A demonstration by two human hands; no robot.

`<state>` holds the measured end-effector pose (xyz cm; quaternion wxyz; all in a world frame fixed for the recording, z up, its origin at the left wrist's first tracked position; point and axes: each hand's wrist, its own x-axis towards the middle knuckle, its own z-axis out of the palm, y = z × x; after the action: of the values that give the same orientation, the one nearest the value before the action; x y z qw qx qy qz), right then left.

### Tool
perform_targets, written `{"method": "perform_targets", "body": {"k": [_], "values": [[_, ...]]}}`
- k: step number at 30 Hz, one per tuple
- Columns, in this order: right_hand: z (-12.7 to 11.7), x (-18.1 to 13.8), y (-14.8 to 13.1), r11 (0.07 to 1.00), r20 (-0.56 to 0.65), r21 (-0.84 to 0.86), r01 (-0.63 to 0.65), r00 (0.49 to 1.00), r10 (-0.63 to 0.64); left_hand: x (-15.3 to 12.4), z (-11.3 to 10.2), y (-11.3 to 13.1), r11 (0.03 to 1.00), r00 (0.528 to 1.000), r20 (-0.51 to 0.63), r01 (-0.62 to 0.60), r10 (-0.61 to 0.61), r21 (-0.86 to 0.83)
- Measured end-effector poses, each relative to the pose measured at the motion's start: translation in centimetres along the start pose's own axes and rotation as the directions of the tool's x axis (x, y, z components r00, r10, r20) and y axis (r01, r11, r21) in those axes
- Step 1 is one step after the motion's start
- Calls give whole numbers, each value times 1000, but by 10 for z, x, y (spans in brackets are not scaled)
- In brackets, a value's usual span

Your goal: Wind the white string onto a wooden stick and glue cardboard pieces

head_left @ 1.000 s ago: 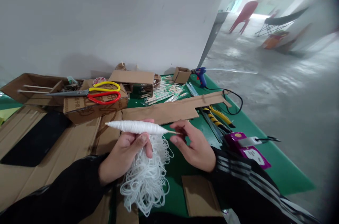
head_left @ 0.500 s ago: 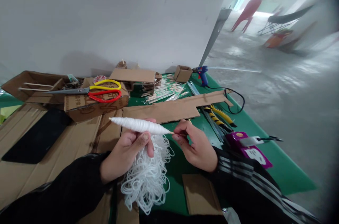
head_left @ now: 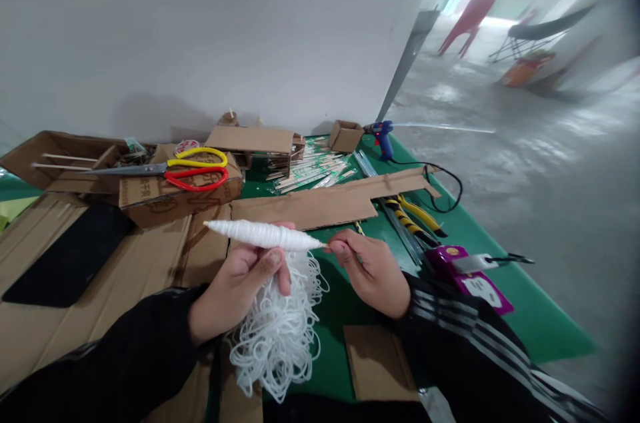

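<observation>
The left hand [head_left: 235, 290] is closed around a white string spindle [head_left: 263, 235], thumb across its front; the spindle lies near-horizontal above the table's near edge. The right hand [head_left: 373, 270] pinches the bare stick tip at the spindle's right end between thumb and forefinger. One loose tangle of white string [head_left: 277, 336] hangs below the left hand. Compared with one second earlier, the right-hand fingers have closed from spread to a pinch on the tip; the spindle remains level.

Count: one pair of scissors [head_left: 170, 170] with one yellow and one red handle, resting on one cardboard box [head_left: 175, 200]; one blue glue gun [head_left: 383, 136] at the far right corner; one purple packet [head_left: 473, 280] near the right edge. One open cardboard tray [head_left: 60, 160] at the far left holds two sticks. One small open box [head_left: 345, 136] stands beside the glue gun; its contents cannot be determined.
</observation>
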<state>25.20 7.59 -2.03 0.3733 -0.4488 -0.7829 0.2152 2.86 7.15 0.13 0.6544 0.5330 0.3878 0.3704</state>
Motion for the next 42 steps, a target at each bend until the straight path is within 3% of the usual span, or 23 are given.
{"method": "perform_targets", "body": {"k": [4, 10, 15, 21, 26, 32, 37, 42], "values": [[1, 0, 1, 998, -27, 58, 3, 1000, -2, 1, -1, 0, 1000, 1000, -2, 4, -4, 3], [1, 0, 3, 1000, 22, -8, 10, 1000, -10, 2, 0, 2, 1000, 1000, 17, 4, -4, 27], [2, 0, 3, 998, -4, 65, -5, 1000, 6, 4, -2, -4, 1000, 1000, 3, 18, -18, -20], [0, -1, 2, 999, 20, -22, 38, 999, -38, 3, -3, -11, 1000, 1000, 27, -11, 12, -22], [2, -3, -2, 999, 11, 36, -6, 1000, 6, 2, -2, -9, 1000, 1000, 6, 5, -5, -25], [1, -3, 0, 998, 30, -28, 60, 998, -59, 1, 0, -8, 1000, 1000, 16, -8, 9, -20], [2, -5, -2, 1000, 38, 11, -4, 999, 4, 1, 1, -4, 1000, 1000, -7, 8, -8, -9], [0, -5, 1, 998, 30, -37, 54, 998, -53, 1, 0, -3, 1000, 1000, -6, -6, 6, 24]]}}
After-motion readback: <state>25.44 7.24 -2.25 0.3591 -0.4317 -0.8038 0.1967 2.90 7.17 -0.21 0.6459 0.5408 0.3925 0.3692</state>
